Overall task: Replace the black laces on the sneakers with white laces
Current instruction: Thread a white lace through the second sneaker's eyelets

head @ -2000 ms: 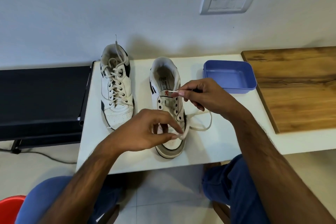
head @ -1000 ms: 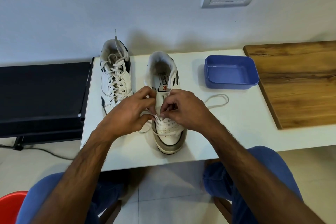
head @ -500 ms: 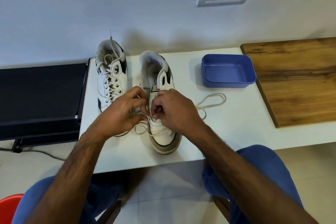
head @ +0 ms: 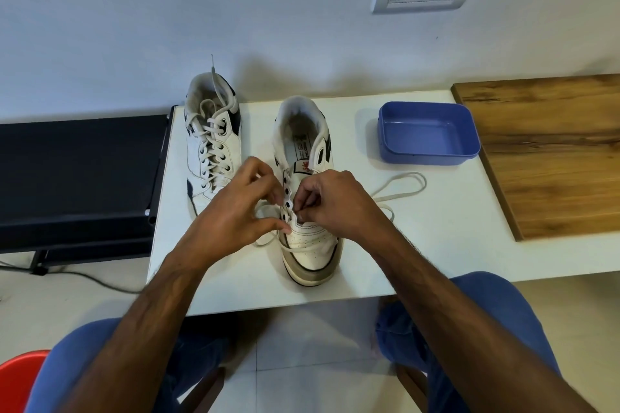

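On the white table (head: 419, 245) two white leather sneakers with dark side panels stand side by side, toes toward the near edge. The left sneaker (head: 211, 141) sits at the far left corner and is threaded all the way up with a white lace, one loose end rising past its collar against the wall. The right sneaker (head: 308, 211) stands near the middle of the table with its tongue laid open and most of its dark-ringed eyelets bare.

Both hands meet over the lower eyelets of this right sneaker. The left hand (head: 235, 214) has its fingers curled, thumb and fingertips closed in a narrow grip at the left eyelet row, where a loop of the flat white shoelace (head: 407, 189) lies beneath it; whether it pinches the lace or the shoe's edge cannot be told. The right hand (head: 330, 203) pinches something small between thumb and forefinger at the lowest eyelets, most likely the lace. From under this hand the lace runs right across the table in a loose loop.

A shallow blue plastic rectangular tray (head: 427, 132) sits far right of the sneaker, well apart from it. A brown wooden board (head: 550, 151) overlaps the table's right end. A black bench (head: 77, 171) adjoins the table's left edge.
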Tool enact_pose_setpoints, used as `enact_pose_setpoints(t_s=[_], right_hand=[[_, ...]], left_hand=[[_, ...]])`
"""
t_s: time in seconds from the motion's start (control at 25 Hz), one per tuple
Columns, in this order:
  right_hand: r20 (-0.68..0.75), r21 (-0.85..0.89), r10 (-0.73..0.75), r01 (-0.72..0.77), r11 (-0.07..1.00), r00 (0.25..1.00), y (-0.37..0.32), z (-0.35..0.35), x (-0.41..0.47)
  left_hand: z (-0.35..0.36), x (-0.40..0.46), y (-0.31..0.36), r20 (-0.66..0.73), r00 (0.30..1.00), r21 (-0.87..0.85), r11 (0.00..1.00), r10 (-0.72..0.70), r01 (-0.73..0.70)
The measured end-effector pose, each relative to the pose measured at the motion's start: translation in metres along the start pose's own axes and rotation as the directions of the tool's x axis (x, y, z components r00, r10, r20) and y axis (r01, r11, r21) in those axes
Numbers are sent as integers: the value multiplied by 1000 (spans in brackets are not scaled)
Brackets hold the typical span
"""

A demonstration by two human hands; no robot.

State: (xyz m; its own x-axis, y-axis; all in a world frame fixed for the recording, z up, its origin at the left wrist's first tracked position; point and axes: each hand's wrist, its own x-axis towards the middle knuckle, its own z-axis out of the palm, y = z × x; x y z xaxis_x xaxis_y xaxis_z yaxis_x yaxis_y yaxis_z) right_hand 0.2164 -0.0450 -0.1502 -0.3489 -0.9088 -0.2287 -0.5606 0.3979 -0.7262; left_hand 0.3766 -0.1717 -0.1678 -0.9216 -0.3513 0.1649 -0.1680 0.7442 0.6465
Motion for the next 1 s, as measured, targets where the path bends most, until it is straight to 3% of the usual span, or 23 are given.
enact_pose_setpoints(t_s=[0.16, 0.28, 0.36, 0.48, 0.56, 0.64, 0.76, 0.84, 0.92, 0.96, 1.0], right_hand=[[24, 18, 12, -13, 1000, 1000, 0, 0, -1], [17, 137, 27, -29, 990, 999, -1, -2, -6], [29, 194, 26, -32, 981, 999, -2, -4, -8], [65, 162, -8, -2, 987, 998, -1, -6, -6], [112, 126, -19, 4, 992, 994, -1, -8, -5], [117, 83, 23, -33, 996, 993, -3, -7, -6], [-13, -54, 53, -54, 997, 999, -10, 1, -6], [-52, -109, 45, -51, 993, 998, -14, 6, -6], [-38, -115, 54, -58, 992, 998, -14, 6, -7], [-32, -116, 50, -54, 992, 998, -14, 6, -7], [-37, -119, 36, -40, 992, 999, -14, 6, -8]], left_hand=[[6, 0, -2, 76, 993, -174, 979, -96, 107], [4, 0, -5, 94, 977, -254, 944, -190, 208], [2, -1, -6, 137, 983, -198, 968, -126, 152], [3, 0, -3, 227, 973, 73, 996, 41, -59], [-1, -2, -2, 211, 977, 114, 992, 36, -61], [-9, -4, 0, 165, 986, -13, 1000, -16, 19], [-22, -6, 8, 107, 990, -281, 952, -94, 121], [-27, -5, 15, 29, 993, -429, 896, -116, 117], [-37, -3, 18, -185, 971, -640, 769, -151, -2], [-46, -4, 17, -317, 927, -765, 633, -202, -124], [-58, -5, 17, -412, 867, -866, 417, -280, -277]])
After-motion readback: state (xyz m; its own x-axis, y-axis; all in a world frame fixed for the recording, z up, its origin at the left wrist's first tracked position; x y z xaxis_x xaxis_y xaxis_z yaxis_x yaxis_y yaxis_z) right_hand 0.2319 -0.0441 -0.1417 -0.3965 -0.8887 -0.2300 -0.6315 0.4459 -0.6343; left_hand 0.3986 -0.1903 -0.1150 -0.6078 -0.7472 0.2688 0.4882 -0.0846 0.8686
